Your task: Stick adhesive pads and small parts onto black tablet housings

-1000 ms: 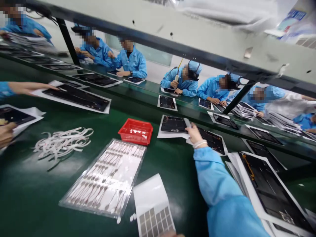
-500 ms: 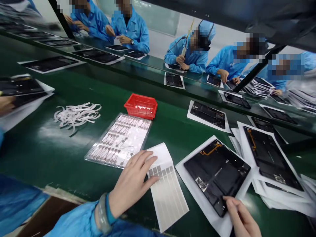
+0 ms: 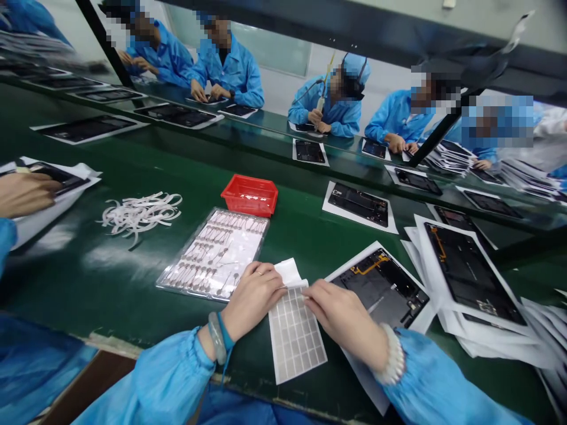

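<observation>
A sheet of grey rectangular stickers (image 3: 297,342) lies on the green bench in front of me, its white backing folded over at the top. My left hand (image 3: 254,298) is closed at the sheet's upper left edge, fingertips pressed together on it. At the upper right corner, my right hand (image 3: 343,313) pinches thumb and finger together; I cannot tell if a single sticker is lifted there. Partly behind my right hand, a black tablet housing (image 3: 385,289) with an orange flex cable rests on white paper. Left of the sheet lies a clear tray (image 3: 212,254) of small round parts with wires.
A red bin (image 3: 250,196) stands behind the tray. A heap of white strips (image 3: 139,213) lies to the left. Stacked housings on paper (image 3: 473,271) are at the right. A co-worker's hand (image 3: 26,192) works at far left; others sit beyond the line.
My right hand has left the tablet housing and moved left to the sticker sheet's top corner. My left hand's fingers have gone from spread to closed at the sheet's edge.
</observation>
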Demonstrator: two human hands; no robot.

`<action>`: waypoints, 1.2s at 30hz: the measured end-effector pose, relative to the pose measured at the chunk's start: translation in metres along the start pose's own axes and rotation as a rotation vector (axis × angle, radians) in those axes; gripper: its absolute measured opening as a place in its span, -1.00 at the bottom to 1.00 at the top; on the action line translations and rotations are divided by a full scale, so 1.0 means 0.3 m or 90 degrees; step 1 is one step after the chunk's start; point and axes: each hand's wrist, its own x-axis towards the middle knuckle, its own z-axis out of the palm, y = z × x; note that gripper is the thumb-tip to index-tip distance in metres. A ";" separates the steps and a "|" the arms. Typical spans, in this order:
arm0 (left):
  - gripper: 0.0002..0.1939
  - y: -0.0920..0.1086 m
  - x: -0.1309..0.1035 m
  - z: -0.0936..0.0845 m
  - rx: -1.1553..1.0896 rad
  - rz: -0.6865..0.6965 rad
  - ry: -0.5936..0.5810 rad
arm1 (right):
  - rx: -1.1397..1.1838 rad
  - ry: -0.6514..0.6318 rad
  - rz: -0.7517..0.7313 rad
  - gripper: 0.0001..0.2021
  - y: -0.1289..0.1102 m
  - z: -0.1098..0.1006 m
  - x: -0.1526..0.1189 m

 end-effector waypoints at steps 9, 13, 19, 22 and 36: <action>-0.70 -0.018 0.023 -0.015 0.009 0.038 -0.034 | -0.158 -0.060 -0.099 -0.88 -0.005 0.078 0.162; -0.72 -0.031 0.016 -0.046 0.007 0.077 -0.044 | 0.008 0.025 -0.032 -0.84 0.049 0.004 0.076; -0.69 0.110 0.037 -0.021 0.043 0.160 0.001 | 0.343 0.074 0.247 -0.82 0.278 -0.052 -0.141; -0.80 0.224 0.048 0.075 0.054 0.229 -0.035 | 0.312 0.056 0.289 -0.86 0.310 0.014 -0.205; -0.70 0.263 0.038 0.190 0.085 0.251 -0.070 | 0.227 0.087 0.392 -0.83 0.251 0.081 -0.208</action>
